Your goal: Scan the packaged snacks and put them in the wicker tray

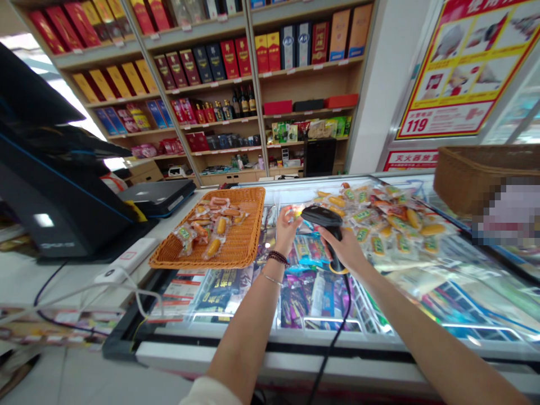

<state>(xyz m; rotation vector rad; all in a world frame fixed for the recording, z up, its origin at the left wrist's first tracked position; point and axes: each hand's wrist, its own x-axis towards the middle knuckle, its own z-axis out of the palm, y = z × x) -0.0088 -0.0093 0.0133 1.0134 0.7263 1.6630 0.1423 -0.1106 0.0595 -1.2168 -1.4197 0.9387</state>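
My right hand (346,247) is wrapped around the handle of a black handheld barcode scanner (321,216), whose cord hangs down toward the front. The scanner's head points left at my left hand (287,232), which has its fingers closed on a small wrapped snack (297,213), mostly hidden by the fingers. To the left, an orange wicker basket (242,247) carries several wrapped sausages (213,246). On the right, a loose pile of wrapped sausages and snacks (399,216) lies on the glass top of a chest freezer (261,339).
A black checkout terminal (63,197) and a flat black device (156,197) stand at the left, beside a white power strip (126,260) with cables. A brown basket (464,174) sits at the right. Shelves of boxed goods (202,62) rise behind the freezer.
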